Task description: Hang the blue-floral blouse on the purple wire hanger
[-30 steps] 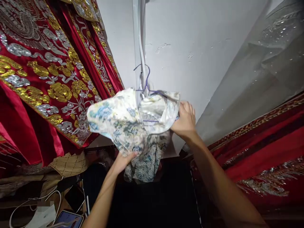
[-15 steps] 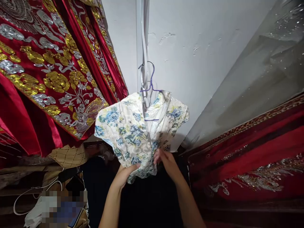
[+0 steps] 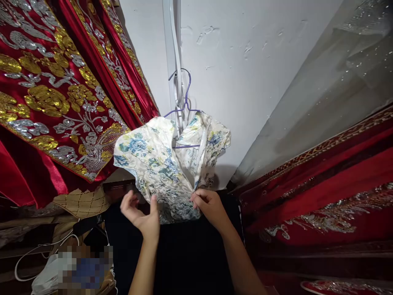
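Head view here: a floral blouse (image 3: 162, 172), white with blue flowers, hangs on a purple wire hanger (image 3: 183, 107) hooked to a white strip on the wall (image 3: 245, 82). The right hand (image 3: 208, 207) pinches the front opening closed near the lower hem, while the left hand (image 3: 143, 213) is open, thumb against the fabric's lower left edge and gripping nothing. Looks like the hanging part is done, but the front is gaping and bunched, so closing and smoothing are left. Red embroidered cloth (image 3: 55, 102) hangs to the left, more red drapery (image 3: 322, 180) to the right.
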A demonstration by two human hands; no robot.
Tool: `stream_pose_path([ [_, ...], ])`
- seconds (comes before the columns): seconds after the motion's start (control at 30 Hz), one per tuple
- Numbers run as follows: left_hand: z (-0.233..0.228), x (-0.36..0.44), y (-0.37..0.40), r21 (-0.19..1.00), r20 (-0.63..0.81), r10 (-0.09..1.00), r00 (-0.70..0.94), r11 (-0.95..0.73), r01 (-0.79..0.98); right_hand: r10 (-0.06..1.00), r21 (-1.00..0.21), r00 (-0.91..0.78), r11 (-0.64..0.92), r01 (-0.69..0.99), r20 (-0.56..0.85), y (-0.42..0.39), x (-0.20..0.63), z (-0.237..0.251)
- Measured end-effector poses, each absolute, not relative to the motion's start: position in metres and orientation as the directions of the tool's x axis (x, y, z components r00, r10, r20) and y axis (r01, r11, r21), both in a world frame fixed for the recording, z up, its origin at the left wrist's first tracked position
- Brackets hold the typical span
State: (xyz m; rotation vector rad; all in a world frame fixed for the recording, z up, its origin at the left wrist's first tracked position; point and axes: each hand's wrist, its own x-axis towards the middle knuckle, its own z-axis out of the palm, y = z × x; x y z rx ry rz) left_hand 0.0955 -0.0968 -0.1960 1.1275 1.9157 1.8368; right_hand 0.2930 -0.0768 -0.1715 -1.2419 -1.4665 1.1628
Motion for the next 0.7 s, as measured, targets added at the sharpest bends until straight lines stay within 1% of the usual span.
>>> stream_pose_path([
  [0.03, -0.195, 0.101, -0.097, 0.906, 0.35, 0.737, -0.578, -0.111, 0.408, 0.99, -0.978, -0.136, 0.064, 0.197, 0.038, -0.078, 0.292, -0.169],
  [0.07, -0.194, 0.108, -0.096, 0.892, 0.338, 0.835, -0.435, -0.137, 0.43, 0.989, -0.976, -0.145, 0.07, 0.205, 0.04, -0.079, 0.29, -0.166],
  [0.1, -0.194, 0.116, -0.095, 0.893, 0.303, 0.912, -0.277, -0.17, 0.416, 0.987, -0.975, -0.155, 0.081, 0.206, 0.049, -0.08, 0.287, -0.162],
  [0.13, -0.195, 0.125, -0.092, 0.905, 0.27, 0.951, -0.152, -0.197, 0.377, 0.984, -0.975, -0.168, 0.093, 0.201, 0.06, -0.081, 0.285, -0.158],
  [0.17, -0.195, 0.132, -0.09, 0.921, 0.252, 0.964, -0.086, -0.212, 0.327, 0.98, -0.976, -0.186, 0.1, 0.192, 0.064, -0.082, 0.283, -0.155],
  [0.23, -0.196, 0.145, -0.083, 0.95, 0.24, 0.966, -0.097, -0.213, 0.228, 0.974, -0.983, -0.223, 0.073, 0.167, 0.035, -0.082, 0.281, -0.149],
  [0.3, -0.196, 0.152, -0.078, 0.968, 0.22, 0.966, -0.134, -0.2, 0.149, 0.975, -0.993, -0.219, -0.001, 0.115, -0.027, -0.076, 0.284, -0.142],
  [0.37, -0.199, 0.156, -0.076, 0.975, 0.209, 0.969, -0.131, -0.196, 0.109, 0.986, -0.999, -0.162, -0.042, 0.013, -0.043, -0.061, 0.289, -0.126],
  [0.4, -0.201, 0.159, -0.076, 0.973, 0.216, 0.969, -0.118, -0.203, 0.112, 0.992, -0.998, -0.12, -0.03, -0.048, -0.025, -0.05, 0.292, -0.114],
  [0.5, -0.215, 0.166, -0.08, 0.938, 0.311, 0.946, -0.088, -0.291, 0.188, 0.995, -0.979, -0.039, 0.084, -0.184, 0.092, -0.014, 0.298, -0.062],
  [0.53, -0.219, 0.168, -0.081, 0.918, 0.355, 0.932, -0.074, -0.333, 0.218, 0.991, -0.971, -0.044, 0.117, -0.206, 0.129, -0.003, 0.298, -0.043],
  [0.6, -0.222, 0.168, -0.079, 0.871, 0.438, 0.898, -0.041, -0.413, 0.266, 0.97, -0.941, -0.002, 0.236, -0.241, 0.244, 0.011, 0.294, -0.011],
  [0.7, -0.199, 0.158, -0.064, 0.803, 0.541, 0.841, -0.003, -0.516, 0.298, 0.938, -0.903, 0.046, 0.344, -0.255, 0.345, 0.014, 0.286, 0.01],
])
